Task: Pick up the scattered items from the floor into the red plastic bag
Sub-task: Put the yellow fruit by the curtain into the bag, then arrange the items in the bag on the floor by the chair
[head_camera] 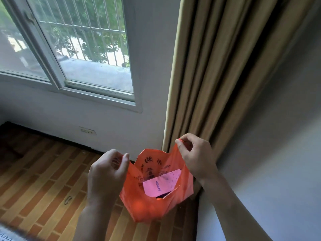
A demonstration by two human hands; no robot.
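The red plastic bag [152,204] hangs in the air in front of me, its mouth pulled wide. My left hand [107,173] pinches the bag's left rim and my right hand [196,157] pinches its right rim higher up. Inside the bag lies a white box [159,184] with blue lettering, tinted pink by the plastic, with something dark under it. A small looped rubber band [68,200] lies on the wooden floor left of my left forearm.
Brick-pattern wooden floor [43,171] stretches left and below. A white wall with a socket [87,130] and a barred window [78,40] stands ahead. Beige curtains [225,75] hang at the right by a grey wall [278,162]. A pale fabric edge [8,235] shows bottom left.
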